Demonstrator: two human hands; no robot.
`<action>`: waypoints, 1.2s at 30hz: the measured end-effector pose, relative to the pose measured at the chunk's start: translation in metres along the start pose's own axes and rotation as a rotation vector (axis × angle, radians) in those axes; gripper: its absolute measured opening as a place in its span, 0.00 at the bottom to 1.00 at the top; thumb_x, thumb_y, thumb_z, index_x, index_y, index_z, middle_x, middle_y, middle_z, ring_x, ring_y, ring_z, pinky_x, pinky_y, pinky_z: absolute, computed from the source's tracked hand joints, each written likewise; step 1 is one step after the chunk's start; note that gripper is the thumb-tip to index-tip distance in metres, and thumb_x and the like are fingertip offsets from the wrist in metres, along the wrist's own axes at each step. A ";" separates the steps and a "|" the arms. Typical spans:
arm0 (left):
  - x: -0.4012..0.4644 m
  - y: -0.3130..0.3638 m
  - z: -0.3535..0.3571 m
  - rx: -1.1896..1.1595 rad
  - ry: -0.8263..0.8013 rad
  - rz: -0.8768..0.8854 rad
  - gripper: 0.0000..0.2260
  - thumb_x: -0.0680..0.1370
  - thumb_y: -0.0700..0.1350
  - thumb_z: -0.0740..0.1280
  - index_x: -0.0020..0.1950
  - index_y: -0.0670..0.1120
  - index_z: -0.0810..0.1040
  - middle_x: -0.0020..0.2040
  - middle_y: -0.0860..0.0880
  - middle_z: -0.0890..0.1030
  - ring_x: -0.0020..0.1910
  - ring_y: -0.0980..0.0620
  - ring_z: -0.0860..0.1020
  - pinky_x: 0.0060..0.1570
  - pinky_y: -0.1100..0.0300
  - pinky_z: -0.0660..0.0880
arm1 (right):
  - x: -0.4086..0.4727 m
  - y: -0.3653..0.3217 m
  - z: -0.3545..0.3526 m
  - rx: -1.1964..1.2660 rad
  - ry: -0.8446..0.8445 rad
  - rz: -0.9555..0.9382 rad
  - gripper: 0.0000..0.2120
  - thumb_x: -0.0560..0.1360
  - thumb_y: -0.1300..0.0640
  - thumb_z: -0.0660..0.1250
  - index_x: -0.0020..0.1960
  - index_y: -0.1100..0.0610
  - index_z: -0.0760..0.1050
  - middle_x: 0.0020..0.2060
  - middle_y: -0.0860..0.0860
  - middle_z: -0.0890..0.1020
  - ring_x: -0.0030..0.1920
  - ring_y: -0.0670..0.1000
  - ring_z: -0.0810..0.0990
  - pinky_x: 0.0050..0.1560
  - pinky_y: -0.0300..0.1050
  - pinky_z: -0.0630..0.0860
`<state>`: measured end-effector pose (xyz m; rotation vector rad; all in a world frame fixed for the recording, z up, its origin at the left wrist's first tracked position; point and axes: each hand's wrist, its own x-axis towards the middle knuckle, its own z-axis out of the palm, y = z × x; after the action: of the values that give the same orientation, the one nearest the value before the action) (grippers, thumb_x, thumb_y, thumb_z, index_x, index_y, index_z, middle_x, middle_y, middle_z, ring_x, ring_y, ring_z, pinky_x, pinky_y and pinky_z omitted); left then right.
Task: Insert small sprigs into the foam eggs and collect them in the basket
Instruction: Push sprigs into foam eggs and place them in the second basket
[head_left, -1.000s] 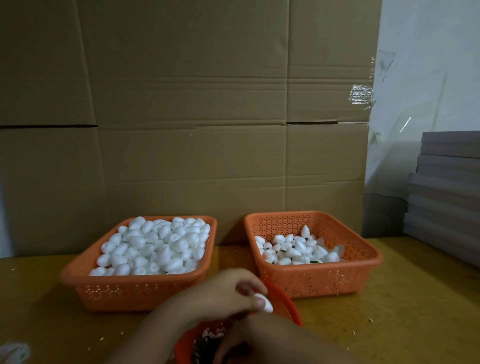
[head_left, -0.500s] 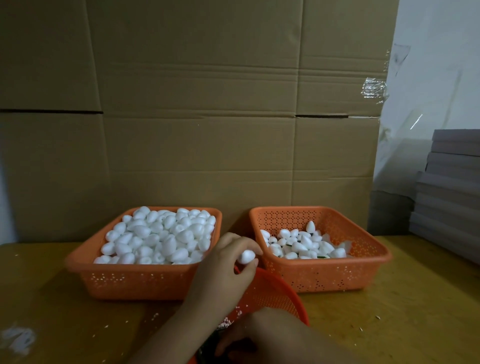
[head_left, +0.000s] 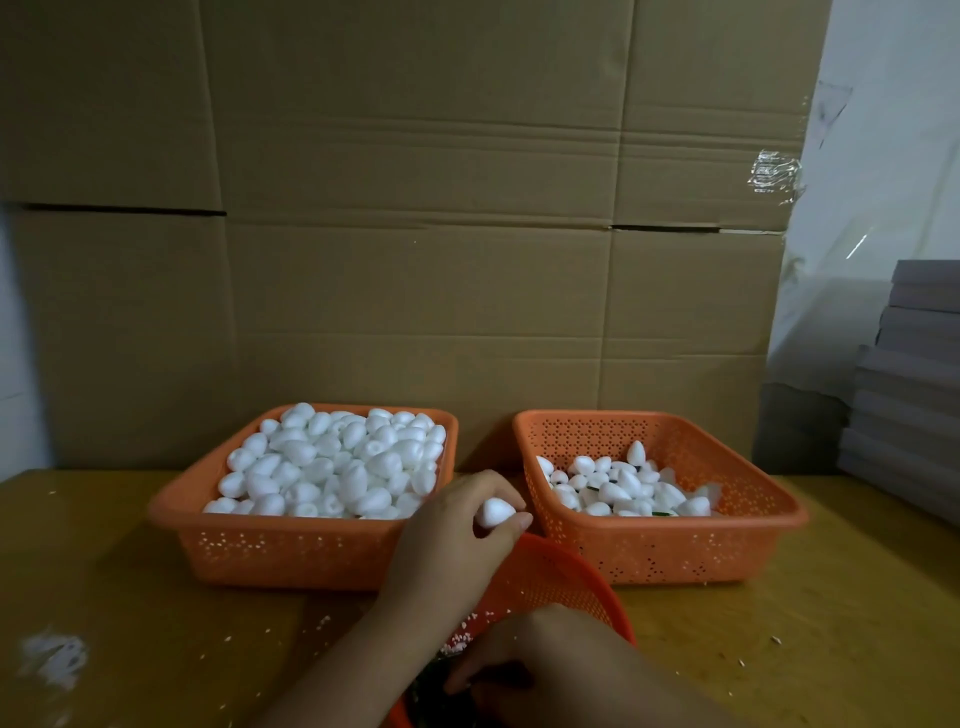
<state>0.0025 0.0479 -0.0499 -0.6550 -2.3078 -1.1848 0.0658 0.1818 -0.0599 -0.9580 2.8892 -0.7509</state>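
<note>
Head cam: your left hand (head_left: 457, 535) pinches a foam egg (head_left: 497, 512), right-hand basket (head_left: 748, 556) just beside it; right hand (head_left: 545, 670) digs in the round bowl (head_left: 571, 577), grip unclear.

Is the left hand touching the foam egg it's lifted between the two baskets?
Touching. The head view shows the left hand pinching the egg, fingers curled over the top and thumb under it, with no gap.

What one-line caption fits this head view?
Left hand holds a foam egg between two orange baskets; right hand reaches into the round basket.
</note>
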 end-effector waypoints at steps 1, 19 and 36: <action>0.000 0.000 0.000 0.015 0.000 0.017 0.06 0.75 0.49 0.71 0.40 0.58 0.77 0.42 0.60 0.79 0.46 0.63 0.77 0.42 0.69 0.69 | 0.004 0.001 0.002 -0.017 0.006 -0.029 0.12 0.78 0.52 0.62 0.59 0.44 0.78 0.55 0.40 0.80 0.57 0.39 0.74 0.50 0.22 0.66; 0.002 -0.001 0.007 -0.370 -0.147 -0.005 0.08 0.80 0.60 0.57 0.51 0.61 0.73 0.40 0.53 0.83 0.30 0.53 0.81 0.40 0.58 0.76 | 0.009 -0.007 -0.001 -0.003 -0.038 0.097 0.13 0.78 0.56 0.66 0.59 0.45 0.81 0.59 0.42 0.81 0.60 0.41 0.77 0.64 0.32 0.66; 0.002 -0.004 0.000 -0.539 -0.245 -0.127 0.11 0.79 0.36 0.65 0.56 0.51 0.73 0.31 0.51 0.73 0.28 0.59 0.71 0.28 0.67 0.68 | 0.015 -0.003 0.001 0.028 -0.057 0.116 0.13 0.79 0.58 0.65 0.61 0.52 0.81 0.62 0.44 0.80 0.57 0.35 0.74 0.53 0.19 0.62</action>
<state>-0.0013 0.0464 -0.0508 -0.8893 -2.2497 -1.9121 0.0555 0.1710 -0.0573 -0.7872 2.8479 -0.7408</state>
